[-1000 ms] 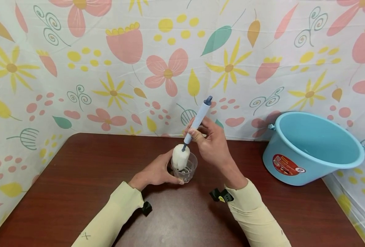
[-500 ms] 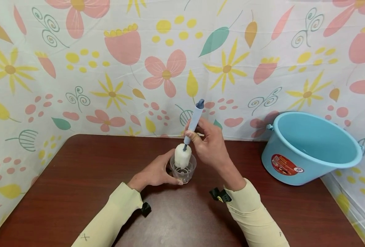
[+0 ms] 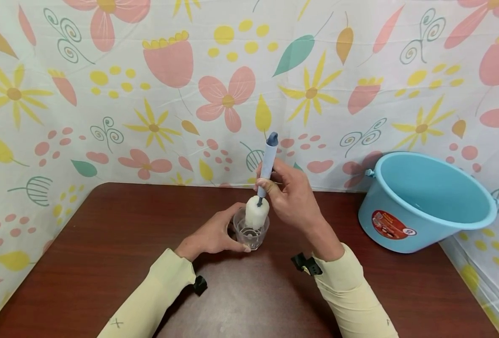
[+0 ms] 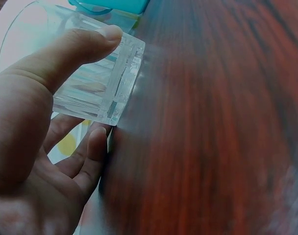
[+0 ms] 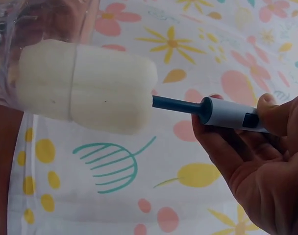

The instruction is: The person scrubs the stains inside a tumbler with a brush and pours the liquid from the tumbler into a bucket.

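Note:
A sponge bottle brush has a white foam head [image 5: 90, 88] on a dark blue stem and a pale blue handle [image 3: 268, 162]. My right hand [image 3: 295, 195] pinches that handle between thumb and fingers, the brush nearly upright. The foam head's lower part is inside a clear cup [image 3: 252, 239] with a ridged base. Around the cup's left side, my left hand [image 3: 217, 232] curls, its thumb [image 4: 85, 46] against the near wall. In the left wrist view the cup's base is at the tabletop.
A light blue bucket [image 3: 426, 202] with a red label stands on the right of the dark brown table [image 3: 118, 244]. Behind the table hangs a white floral-patterned cloth [image 3: 169, 108].
The foam head has shifted right within the cup's mouth, and the brush handle has swung more upright. My left hand keeps the cup in nearly the same place.

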The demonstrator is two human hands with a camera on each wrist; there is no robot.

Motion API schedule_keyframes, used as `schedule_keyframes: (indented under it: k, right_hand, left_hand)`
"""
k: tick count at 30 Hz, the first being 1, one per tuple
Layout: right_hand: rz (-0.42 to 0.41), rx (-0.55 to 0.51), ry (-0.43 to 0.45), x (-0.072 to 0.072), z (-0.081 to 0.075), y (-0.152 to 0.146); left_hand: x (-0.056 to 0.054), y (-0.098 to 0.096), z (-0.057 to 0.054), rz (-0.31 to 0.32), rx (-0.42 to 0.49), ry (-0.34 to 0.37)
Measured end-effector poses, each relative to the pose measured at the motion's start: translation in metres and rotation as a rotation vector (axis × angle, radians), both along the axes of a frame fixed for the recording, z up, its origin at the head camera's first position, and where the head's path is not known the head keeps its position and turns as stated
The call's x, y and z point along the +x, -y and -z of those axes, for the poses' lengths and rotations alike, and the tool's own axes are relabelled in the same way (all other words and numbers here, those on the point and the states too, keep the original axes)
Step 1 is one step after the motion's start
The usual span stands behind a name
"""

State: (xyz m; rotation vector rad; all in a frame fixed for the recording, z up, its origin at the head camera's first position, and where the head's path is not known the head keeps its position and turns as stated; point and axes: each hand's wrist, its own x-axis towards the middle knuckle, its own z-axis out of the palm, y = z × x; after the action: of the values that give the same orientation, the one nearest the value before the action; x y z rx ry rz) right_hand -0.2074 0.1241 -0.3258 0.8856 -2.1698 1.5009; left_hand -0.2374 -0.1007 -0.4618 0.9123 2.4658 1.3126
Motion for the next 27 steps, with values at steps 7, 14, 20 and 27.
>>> schedule_keyframes:
  k: [7,14,20,27]
  right_hand:
    - [0.010,0.020,0.014,0.003,-0.005,-0.004]
    - [0.043,0.042,0.024,0.007,-0.010,-0.007]
    - [0.135,0.064,0.060,0.013,-0.015,-0.010]
    - [0.158,0.089,0.063,0.019,-0.020,-0.009]
  left_hand:
    - [0.000,0.000,-0.002,0.011,0.024,-0.009]
    - [0.002,0.001,-0.003,0.008,0.026,-0.013]
    - [0.003,0.001,-0.005,-0.001,0.010,-0.003]
    - [0.004,0.001,-0.005,-0.002,0.005,-0.002]
